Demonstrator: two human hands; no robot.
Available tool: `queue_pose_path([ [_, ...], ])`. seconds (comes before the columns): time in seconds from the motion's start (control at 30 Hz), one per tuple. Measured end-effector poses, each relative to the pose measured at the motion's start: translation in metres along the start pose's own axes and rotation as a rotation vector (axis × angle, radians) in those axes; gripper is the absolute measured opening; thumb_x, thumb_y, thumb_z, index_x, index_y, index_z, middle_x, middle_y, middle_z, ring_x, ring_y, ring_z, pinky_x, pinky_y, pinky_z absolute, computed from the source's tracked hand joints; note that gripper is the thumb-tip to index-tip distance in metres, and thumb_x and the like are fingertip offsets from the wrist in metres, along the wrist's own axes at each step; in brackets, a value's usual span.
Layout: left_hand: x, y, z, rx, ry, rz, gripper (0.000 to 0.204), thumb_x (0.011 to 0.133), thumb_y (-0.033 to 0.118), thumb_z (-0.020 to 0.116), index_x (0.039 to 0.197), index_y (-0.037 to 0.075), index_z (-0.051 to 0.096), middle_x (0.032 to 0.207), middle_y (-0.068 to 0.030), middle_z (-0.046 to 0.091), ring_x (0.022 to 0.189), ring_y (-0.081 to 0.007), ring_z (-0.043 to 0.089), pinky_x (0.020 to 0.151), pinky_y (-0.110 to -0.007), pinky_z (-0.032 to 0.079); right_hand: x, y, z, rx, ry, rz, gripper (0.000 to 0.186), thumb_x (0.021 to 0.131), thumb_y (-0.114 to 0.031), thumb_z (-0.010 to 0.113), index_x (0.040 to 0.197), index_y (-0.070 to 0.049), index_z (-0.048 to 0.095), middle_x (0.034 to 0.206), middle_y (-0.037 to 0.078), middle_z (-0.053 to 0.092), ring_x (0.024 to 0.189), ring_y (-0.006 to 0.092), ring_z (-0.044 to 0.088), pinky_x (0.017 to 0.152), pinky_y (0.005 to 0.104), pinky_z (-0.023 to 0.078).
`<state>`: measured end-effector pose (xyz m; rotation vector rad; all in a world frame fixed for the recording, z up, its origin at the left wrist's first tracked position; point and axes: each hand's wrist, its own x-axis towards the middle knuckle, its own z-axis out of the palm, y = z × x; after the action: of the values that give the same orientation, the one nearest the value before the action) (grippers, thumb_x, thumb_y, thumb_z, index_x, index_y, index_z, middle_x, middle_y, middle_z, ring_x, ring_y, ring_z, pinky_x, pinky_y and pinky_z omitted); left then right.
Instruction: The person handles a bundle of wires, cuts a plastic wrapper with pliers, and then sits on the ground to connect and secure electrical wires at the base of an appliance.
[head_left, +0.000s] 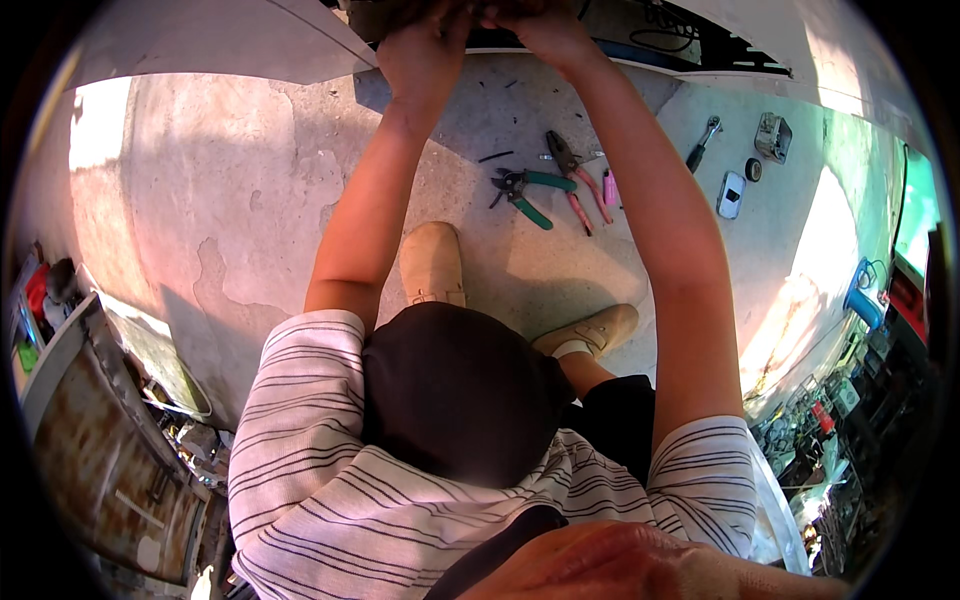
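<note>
Both my arms stretch far forward to a dark opening in a white panelled body (220, 40). My left hand (425, 52) and my right hand (545, 32) meet close together there at the top edge. Their fingers are curled and partly in shadow, and what they hold cannot be made out. Dark cables (665, 28) show inside the opening, right of my right hand. Between my forearms, green-handled cutters (525, 190) and pliers with pink-red handles (580, 185) lie on the concrete floor (270, 180).
A pink item (610, 188) lies beside the pliers. Right of my right arm are a ratchet (704, 144), a metal box-like part (773, 137), a black ring (753, 170) and a small pale device (731, 195). Clutter (840, 420) lines the right; a rusty panel (110, 450) stands left.
</note>
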<state>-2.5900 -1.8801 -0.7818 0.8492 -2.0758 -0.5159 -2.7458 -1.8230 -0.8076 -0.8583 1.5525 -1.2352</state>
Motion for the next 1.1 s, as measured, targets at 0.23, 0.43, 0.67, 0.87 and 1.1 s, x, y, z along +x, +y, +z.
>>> queue_pose_path([
  [0.23, -0.004, 0.003, 0.002, -0.053, -0.190, -0.295, 0.015, 0.089, 0.018, 0.065, 0.097, 0.007, 0.072, 0.081, -0.0139, 0.068, 0.077, -0.0310, 0.066, 0.068, -0.039, 0.053, -0.004, 0.002, -0.003, 0.035, 0.023, 0.033, 0.020, 0.091, 0.000, 0.060, 0.110, -0.001, 0.066, 0.100, 0.005, 0.069, 0.094, 0.0134, 0.063, 0.085, 0.0268, 0.053],
  [0.43, -0.013, -0.049, 0.039, -0.901, -0.292, -0.796, 0.019, 0.096, 0.022, 0.056, 0.097, 0.008, 0.069, 0.078, -0.0031, 0.066, 0.064, -0.0157, 0.058, 0.052, -0.031, 0.047, -0.010, 0.002, -0.002, -0.263, 0.095, -0.006, 0.022, 0.090, -0.005, 0.062, 0.112, -0.001, 0.065, 0.101, 0.008, 0.070, 0.092, 0.0147, 0.065, 0.083, 0.0290, 0.054],
  [0.67, -0.011, -0.074, 0.044, -1.329, -0.463, -1.254, 0.018, 0.092, 0.017, 0.057, 0.105, 0.008, 0.065, 0.087, -0.0087, 0.066, 0.070, -0.0249, 0.062, 0.056, -0.037, 0.050, -0.012, 0.001, 0.001, -0.428, 0.149, -0.089, 0.023, 0.087, -0.006, 0.064, 0.109, -0.001, 0.066, 0.095, 0.007, 0.070, 0.087, 0.0161, 0.066, 0.078, 0.0309, 0.054],
  [0.87, -0.011, -0.010, 0.010, -0.152, -0.293, -0.386, 0.025, 0.087, 0.014, 0.061, 0.111, 0.007, 0.061, 0.095, -0.0155, 0.066, 0.076, -0.0353, 0.066, 0.061, -0.044, 0.054, -0.007, 0.023, -0.010, -0.154, 0.089, -0.005, 0.022, 0.087, -0.002, 0.063, 0.109, 0.000, 0.065, 0.094, 0.007, 0.070, 0.085, 0.0140, 0.064, 0.078, 0.0286, 0.054],
  [1.1, -0.007, -0.008, 0.013, 0.029, -0.021, -0.066, 0.026, 0.082, 0.017, 0.069, 0.105, 0.006, 0.063, 0.090, -0.0165, 0.065, 0.077, -0.0348, 0.065, 0.064, -0.044, 0.053, -0.007, 0.014, -0.005, -0.094, 0.058, -0.012, 0.020, 0.088, -0.002, 0.063, 0.108, 0.001, 0.064, 0.094, 0.006, 0.068, 0.084, 0.0128, 0.063, 0.078, 0.0266, 0.053],
])
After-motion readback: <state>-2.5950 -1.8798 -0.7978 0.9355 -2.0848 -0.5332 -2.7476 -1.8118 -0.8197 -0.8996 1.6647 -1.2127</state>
